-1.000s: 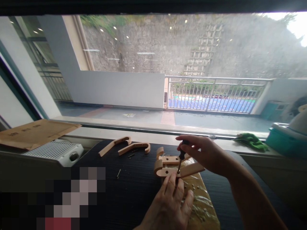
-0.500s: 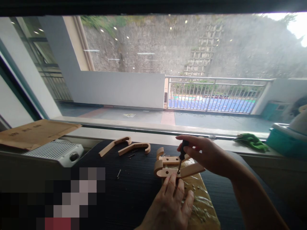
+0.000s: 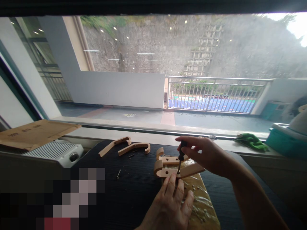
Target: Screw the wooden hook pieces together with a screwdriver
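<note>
My right hand is closed around the dark handle of a screwdriver. The shaft points down, its tip at a hole in a pale wooden hook. My left hand grips the near side of this hook, with the fingertips at its edge; the undersides of the fingers are hidden. A second wooden hook lies just behind, partly covered by the screwdriver and my right hand. Beneath them is a block wrapped in yellowish plastic, with small bits scattered on top.
Two loose wooden hooks lie on the dark table at the back left, with small screws nearby. A brown envelope rests left. Along the sill are a green cloth and a teal container.
The screwdriver's handle has tipped slightly to the left, and the fingers of my right hand have shifted a little on it. My left hand stays in place.
</note>
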Tool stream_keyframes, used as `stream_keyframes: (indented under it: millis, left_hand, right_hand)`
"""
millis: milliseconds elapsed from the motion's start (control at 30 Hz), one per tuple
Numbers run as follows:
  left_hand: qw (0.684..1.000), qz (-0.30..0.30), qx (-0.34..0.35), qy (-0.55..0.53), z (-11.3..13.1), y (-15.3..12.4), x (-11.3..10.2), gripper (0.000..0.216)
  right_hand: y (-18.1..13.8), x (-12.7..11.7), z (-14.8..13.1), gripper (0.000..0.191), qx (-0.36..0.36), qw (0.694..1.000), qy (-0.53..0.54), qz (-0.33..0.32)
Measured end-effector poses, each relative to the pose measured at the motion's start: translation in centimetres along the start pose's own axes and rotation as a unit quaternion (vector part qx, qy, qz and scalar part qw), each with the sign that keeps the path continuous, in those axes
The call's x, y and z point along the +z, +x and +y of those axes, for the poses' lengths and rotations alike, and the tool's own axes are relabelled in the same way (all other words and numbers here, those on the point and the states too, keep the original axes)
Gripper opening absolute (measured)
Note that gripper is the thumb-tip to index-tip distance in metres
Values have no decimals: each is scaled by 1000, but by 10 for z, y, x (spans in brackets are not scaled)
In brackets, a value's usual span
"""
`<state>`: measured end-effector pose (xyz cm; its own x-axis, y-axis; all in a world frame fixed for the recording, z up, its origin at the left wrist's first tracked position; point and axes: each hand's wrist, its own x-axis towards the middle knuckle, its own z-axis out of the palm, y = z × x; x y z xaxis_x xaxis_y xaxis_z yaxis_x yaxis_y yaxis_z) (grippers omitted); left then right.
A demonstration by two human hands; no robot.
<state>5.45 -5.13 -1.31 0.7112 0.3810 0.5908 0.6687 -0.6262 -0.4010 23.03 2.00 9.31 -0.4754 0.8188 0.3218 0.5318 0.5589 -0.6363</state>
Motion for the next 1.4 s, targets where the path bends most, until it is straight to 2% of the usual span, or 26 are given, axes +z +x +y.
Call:
stream_keyframes:
  millis: [200, 600, 800, 1100, 1400]
  left_hand:
    - [1000, -8, -3, -2, 1, -1, 1, 24]
    - [999, -34, 3, -1, 1, -3, -1, 28]
    - [1000, -25, 1, -6, 1, -2, 0, 26]
    - [999, -54, 6, -3, 0, -3, -1, 28]
    - [999, -41, 9, 2, 1, -2, 1, 28]
  right_hand:
    - [-2, -6, -5, 29, -43, 999, -26, 8]
    - [1, -3, -4, 25, -50, 998, -17, 20]
    - [0, -7, -10, 26, -85, 996, -24, 6]
    - [3, -3, -9, 26, -65, 997, -13, 36]
    - [6, 3, -5, 21, -44, 997, -24, 60]
